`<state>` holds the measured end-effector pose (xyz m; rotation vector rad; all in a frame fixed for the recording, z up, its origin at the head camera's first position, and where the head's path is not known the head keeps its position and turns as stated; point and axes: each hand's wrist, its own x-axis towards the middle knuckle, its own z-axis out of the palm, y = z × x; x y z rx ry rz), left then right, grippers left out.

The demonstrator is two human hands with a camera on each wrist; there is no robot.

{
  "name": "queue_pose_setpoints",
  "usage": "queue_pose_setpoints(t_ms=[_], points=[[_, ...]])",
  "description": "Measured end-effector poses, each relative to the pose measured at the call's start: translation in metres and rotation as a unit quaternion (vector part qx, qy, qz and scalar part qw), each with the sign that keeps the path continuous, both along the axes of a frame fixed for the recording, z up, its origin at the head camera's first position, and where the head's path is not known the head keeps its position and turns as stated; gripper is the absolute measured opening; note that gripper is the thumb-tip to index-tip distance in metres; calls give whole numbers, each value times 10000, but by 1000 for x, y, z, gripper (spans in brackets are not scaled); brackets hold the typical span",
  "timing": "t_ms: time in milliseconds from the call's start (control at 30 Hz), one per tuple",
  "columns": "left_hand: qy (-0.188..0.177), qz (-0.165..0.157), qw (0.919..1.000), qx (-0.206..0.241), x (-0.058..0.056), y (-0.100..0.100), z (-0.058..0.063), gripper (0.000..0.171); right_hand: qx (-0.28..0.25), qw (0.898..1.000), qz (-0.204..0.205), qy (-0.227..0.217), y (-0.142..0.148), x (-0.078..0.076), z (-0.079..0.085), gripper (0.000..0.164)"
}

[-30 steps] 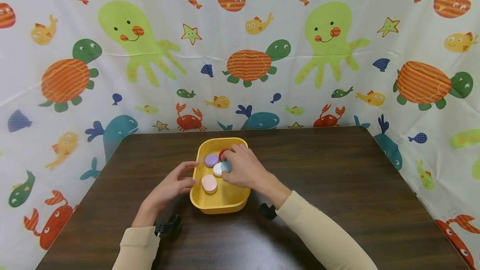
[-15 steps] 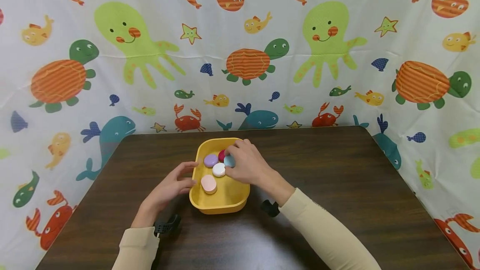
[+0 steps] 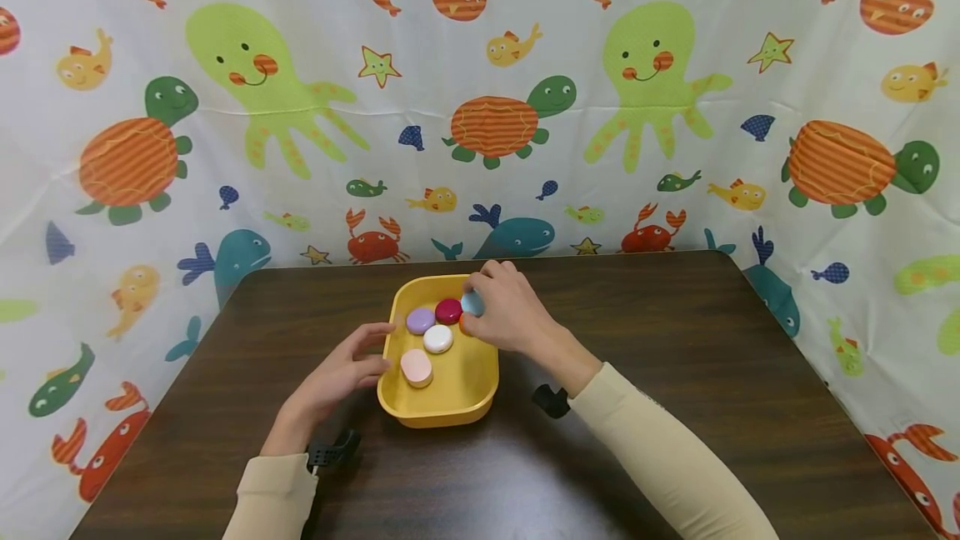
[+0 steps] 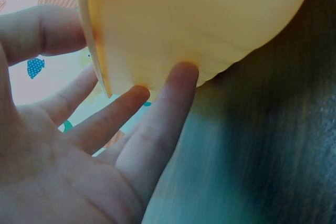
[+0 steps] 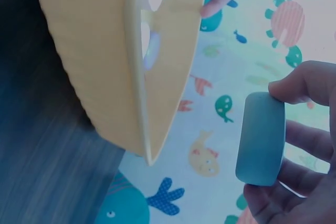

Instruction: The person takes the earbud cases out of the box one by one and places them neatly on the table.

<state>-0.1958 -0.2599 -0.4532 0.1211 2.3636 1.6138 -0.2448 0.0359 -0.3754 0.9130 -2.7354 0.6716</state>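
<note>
A yellow tub [image 3: 468, 390] holds several smooth round pucks: a lilac one [image 3: 421, 321], a dark red one [image 3: 448, 312], a white one [image 3: 438, 338] and a thick pale pink piece [image 3: 416, 367]. Over its far right part, my right hand [image 3: 510, 308] pinches a light blue puck [image 5: 261, 139] between thumb and fingertips, held on edge above the rim. A bit of orange [image 3: 465, 324] shows by that thumb, mostly hidden. At the left side, my left hand [image 3: 345, 372] holds the tub's edge, a digit over the rim and other fingertips on the outer wall.
The tub stands on a dark brown wooden table [image 3: 660, 340]. Behind the table and along its sides hangs a white curtain [image 3: 420, 32] printed with sea animals. Both wrists wear dark straps, the left strap [image 3: 330, 450] low over the table.
My right hand has moved right and away from me with the light blue puck, uncovering the dark red and white ones. My left hand has stayed on the tub.
</note>
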Motion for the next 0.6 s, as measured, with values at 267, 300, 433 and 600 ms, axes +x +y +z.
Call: queue_pose_setpoints(t_ms=[267,300,433,600], points=[[73,-37,9999,68,3,1,3,61,-57,9998,-168,5,9,-8,0,32],[79,-33,9999,65,3,1,3,61,-62,9998,-197,21,10,-9,0,32],[78,-16,10000,56,4,2,2,61,-161,9995,-267,57,15,-12,-1,32],[73,1,10000,62,6,4,2,61,-249,9991,-326,126,20,-16,-1,33]])
